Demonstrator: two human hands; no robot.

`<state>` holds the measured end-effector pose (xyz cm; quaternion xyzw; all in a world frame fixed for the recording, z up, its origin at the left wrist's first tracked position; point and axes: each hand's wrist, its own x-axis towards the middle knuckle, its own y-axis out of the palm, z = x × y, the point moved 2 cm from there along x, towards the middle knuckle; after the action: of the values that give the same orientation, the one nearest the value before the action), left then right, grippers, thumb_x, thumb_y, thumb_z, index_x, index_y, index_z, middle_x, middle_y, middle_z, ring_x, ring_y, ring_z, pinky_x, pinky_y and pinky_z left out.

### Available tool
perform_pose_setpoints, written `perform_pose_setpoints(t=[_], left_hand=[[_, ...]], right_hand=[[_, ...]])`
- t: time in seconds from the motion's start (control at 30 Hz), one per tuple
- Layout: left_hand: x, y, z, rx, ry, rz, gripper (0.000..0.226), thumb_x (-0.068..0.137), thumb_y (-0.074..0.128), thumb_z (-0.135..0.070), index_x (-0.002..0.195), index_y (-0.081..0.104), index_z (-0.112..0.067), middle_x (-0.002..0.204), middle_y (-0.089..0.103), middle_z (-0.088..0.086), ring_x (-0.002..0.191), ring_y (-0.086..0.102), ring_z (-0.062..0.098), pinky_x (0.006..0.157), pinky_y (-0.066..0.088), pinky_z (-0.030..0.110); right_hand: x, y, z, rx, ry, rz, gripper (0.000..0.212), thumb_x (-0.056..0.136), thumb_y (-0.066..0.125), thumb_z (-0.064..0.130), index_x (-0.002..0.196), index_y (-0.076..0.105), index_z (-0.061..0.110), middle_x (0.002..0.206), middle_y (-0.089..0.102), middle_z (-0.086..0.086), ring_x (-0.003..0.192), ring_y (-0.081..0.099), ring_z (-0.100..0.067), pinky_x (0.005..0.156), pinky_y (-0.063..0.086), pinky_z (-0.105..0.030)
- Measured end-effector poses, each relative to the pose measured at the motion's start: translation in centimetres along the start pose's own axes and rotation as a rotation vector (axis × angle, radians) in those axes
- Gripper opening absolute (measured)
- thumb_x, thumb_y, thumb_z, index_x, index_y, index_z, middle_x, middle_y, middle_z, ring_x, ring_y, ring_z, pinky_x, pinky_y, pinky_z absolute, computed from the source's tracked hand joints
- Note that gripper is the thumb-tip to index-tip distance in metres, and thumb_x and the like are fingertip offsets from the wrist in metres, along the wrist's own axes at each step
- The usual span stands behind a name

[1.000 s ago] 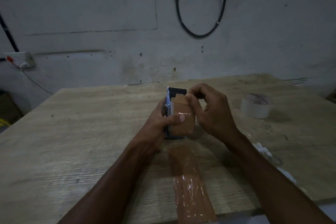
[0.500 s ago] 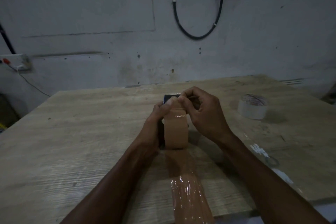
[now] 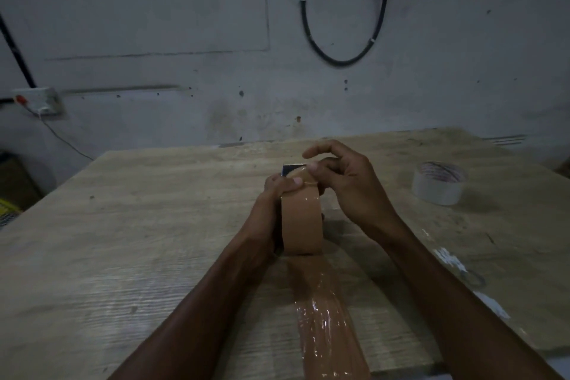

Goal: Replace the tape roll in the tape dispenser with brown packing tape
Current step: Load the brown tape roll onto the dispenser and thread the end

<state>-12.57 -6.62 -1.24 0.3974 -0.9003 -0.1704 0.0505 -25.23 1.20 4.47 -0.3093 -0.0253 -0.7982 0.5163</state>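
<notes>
Brown packing tape (image 3: 302, 222), glossy tan roll, upright on edge

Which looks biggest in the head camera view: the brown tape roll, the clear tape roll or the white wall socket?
1. Brown packing tape roll, though it is nearest the camera.
2. Clear tape roll.
3. White wall socket, farthest away.

Left hand (image 3: 274, 194) curled shut around something at the middle of the desk, thumb pressed flat across the top, pointing right. Right hand (image 3: 345, 185) raised just beside it, thumb and first finger pinched together at the top, other fingers (image 3: 320, 149) bent and lifted above. Both bare arms stretched forward from the near edge, wrists close together, hands nearly touching.
</notes>
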Motion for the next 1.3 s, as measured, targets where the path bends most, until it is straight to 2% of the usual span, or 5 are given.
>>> perform_pose_setpoints(t=[0.13, 0.37, 0.57, 1.0, 1.3], left_hand=[[0.2, 0.0, 0.1, -0.043, 0.004, -0.020, 0.084, 0.062, 0.077, -0.046, 0.134, 0.049, -0.012, 0.131, 0.055, 0.032, 0.095, 0.061, 0.039, 0.084, 0.050, 0.053], [0.1, -0.1, 0.0, -0.006, 0.075, -0.064, 0.060, 0.072, 0.072, -0.039, 0.126, 0.050, -0.025, 0.117, 0.066, 0.023, 0.095, 0.065, 0.043, 0.074, 0.056, 0.052], [0.1, -0.1, -0.4, 0.043, 0.132, -0.063, 0.064, 0.072, 0.072, -0.036, 0.129, 0.045, -0.026, 0.116, 0.065, 0.021, 0.090, 0.067, 0.041, 0.067, 0.056, 0.043], [0.5, -0.2, -0.4, -0.011, 0.126, -0.072, 0.081, 0.058, 0.076, -0.035, 0.131, 0.042, -0.028, 0.125, 0.058, 0.024, 0.095, 0.064, 0.043, 0.066, 0.056, 0.042], [-0.2, 0.4, -1.0, -0.044, 0.145, -0.036, 0.071, 0.066, 0.070, -0.022, 0.131, 0.041, -0.025, 0.125, 0.056, 0.023, 0.095, 0.061, 0.043, 0.070, 0.054, 0.045]], right_hand=[[0.5, -0.3, 0.2, 0.170, 0.133, 0.045, 0.052, 0.094, 0.045, 0.050, 0.094, 0.073, 0.007, 0.088, 0.074, -0.011, 0.083, 0.070, -0.027, 0.069, 0.055, -0.033], [1.0, -0.9, 0.6, -0.069, 0.061, 0.123, 0.057, 0.079, 0.060, 0.066, 0.082, 0.076, 0.012, 0.079, 0.071, -0.014, 0.071, 0.065, -0.030, 0.067, 0.055, -0.036], [1.0, -0.3, 1.4, -0.027, 0.053, 0.134, 0.015, 0.085, 0.070, 0.032, 0.076, 0.077, 0.022, 0.072, 0.072, 0.002, 0.061, 0.060, -0.004, 0.058, 0.050, -0.021], [1.1, 0.0, -0.2, 0.095, 0.170, -0.141, 0.014, 0.088, 0.070, 0.015, 0.076, 0.076, 0.011, 0.075, 0.075, -0.013, 0.073, 0.072, -0.037, 0.067, 0.063, -0.047], [0.8, 0.1, -0.7, 0.267, 0.320, -0.276, 0.013, 0.088, 0.068, 0.006, 0.078, 0.074, 0.003, 0.070, 0.074, -0.011, 0.061, 0.073, -0.020, 0.058, 0.058, -0.029]])
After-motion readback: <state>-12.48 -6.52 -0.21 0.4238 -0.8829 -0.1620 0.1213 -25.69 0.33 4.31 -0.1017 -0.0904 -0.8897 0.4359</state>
